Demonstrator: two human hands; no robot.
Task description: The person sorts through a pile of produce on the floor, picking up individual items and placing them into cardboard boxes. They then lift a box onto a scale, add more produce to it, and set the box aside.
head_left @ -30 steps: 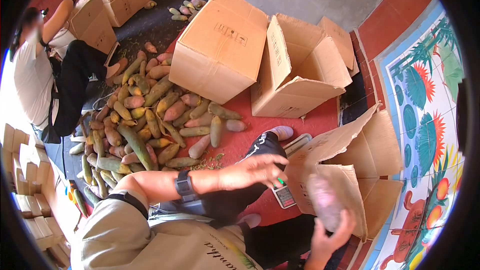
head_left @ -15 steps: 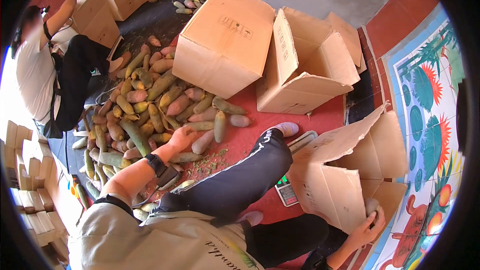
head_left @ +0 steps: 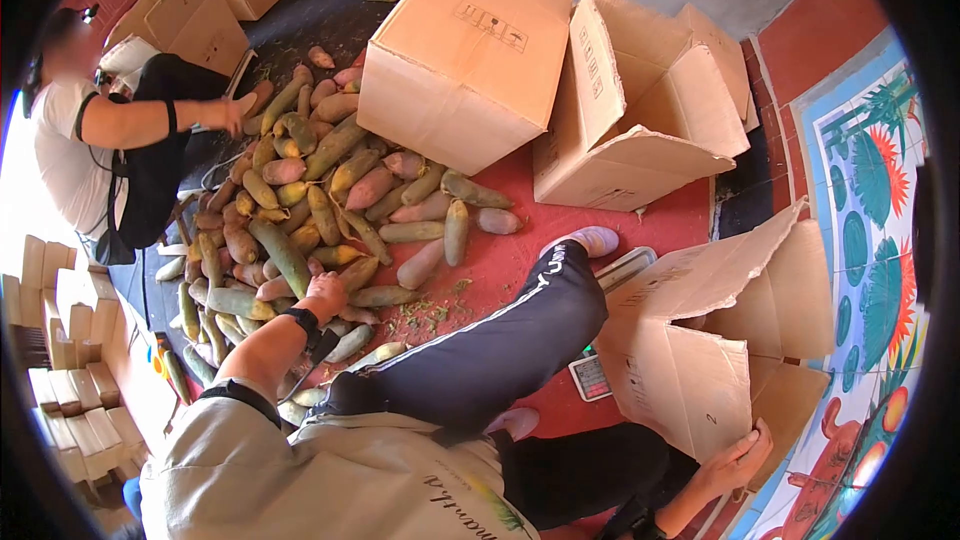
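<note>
At floor level, left hand [head_left: 325, 295] now presses on the fruit pile [head_left: 300, 200] (grasp hidden, cannot tell); right hand [head_left: 735, 460] no longer holds fruit, fingers loose against box [head_left: 690, 380] flap.

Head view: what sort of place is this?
Probably a produce packing area: a pile of produce on the ground, open cardboard boxes around it, and a scale by the nearest box.
</note>
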